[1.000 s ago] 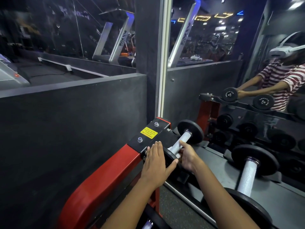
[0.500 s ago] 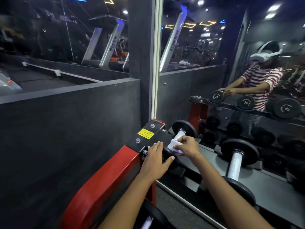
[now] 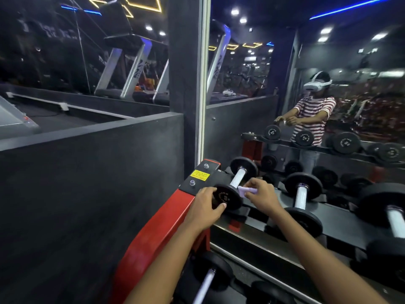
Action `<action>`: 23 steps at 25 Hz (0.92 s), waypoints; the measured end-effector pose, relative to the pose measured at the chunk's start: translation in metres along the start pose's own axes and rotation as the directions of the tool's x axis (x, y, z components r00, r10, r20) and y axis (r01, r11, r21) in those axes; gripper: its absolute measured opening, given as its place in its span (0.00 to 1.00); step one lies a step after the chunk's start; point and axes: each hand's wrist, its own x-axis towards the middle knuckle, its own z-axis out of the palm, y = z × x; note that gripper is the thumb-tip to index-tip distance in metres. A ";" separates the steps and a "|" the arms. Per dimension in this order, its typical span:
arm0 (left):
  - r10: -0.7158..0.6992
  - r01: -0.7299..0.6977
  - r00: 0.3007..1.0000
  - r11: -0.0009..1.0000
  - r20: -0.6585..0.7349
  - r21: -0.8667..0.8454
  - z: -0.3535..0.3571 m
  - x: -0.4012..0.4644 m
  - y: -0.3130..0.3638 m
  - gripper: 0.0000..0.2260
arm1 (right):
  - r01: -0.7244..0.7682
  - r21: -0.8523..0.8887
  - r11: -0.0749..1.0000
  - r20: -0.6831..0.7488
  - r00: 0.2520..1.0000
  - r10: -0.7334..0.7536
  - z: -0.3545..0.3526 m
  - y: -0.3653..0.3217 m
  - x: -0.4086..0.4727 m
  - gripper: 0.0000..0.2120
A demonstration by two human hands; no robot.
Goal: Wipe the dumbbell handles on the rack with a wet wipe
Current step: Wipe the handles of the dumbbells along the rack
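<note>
While L hand (image 3: 205, 205) grips plate, R hand (image 3: 262, 195) pinching wipe (image 3: 246, 190): dumbbell (image 3: 235, 183) axis toward mirror.

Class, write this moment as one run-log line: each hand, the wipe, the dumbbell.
left hand: grips near black end plate | right hand: pinches pale crumpled wet wipe at white handle | small black dumbbell: on red-framed rack

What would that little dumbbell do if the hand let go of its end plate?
The small dumbbell has round plates, so it might roll, though the rack probably cradles it. The left hand grips its near plate, likely steadying it. It probably feels heavy for its size.
</note>
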 end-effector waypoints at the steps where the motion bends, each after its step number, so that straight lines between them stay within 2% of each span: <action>1: 0.000 0.000 1.000 1.000 0.000 -0.003 -0.003 -0.006 0.001 0.23 | 0.006 -0.016 1.000 0.001 1.000 -0.006 -0.004 -0.003 -0.008 0.04; 6: 0.021 -0.022 0.999 1.000 0.038 0.014 -0.007 -0.031 0.021 0.24 | 0.100 -0.080 0.992 -0.010 0.995 -0.102 -0.031 -0.008 -0.042 0.11; 9: 0.020 -0.022 0.998 0.999 0.052 0.045 -0.006 -0.039 0.047 0.24 | 0.090 -0.092 0.992 -0.013 0.996 -0.091 -0.055 0.000 -0.049 0.05; 13: 0.000 -0.003 0.999 0.998 0.034 0.069 0.011 -0.040 0.081 0.22 | 0.111 -0.079 0.991 0.008 0.994 -0.111 -0.086 0.026 -0.051 0.05; 23: -0.130 0.129 0.992 0.990 -0.004 -0.051 0.147 -0.047 0.171 0.23 | 0.125 -0.130 0.984 0.103 0.988 -0.112 -0.162 0.139 -0.032 0.04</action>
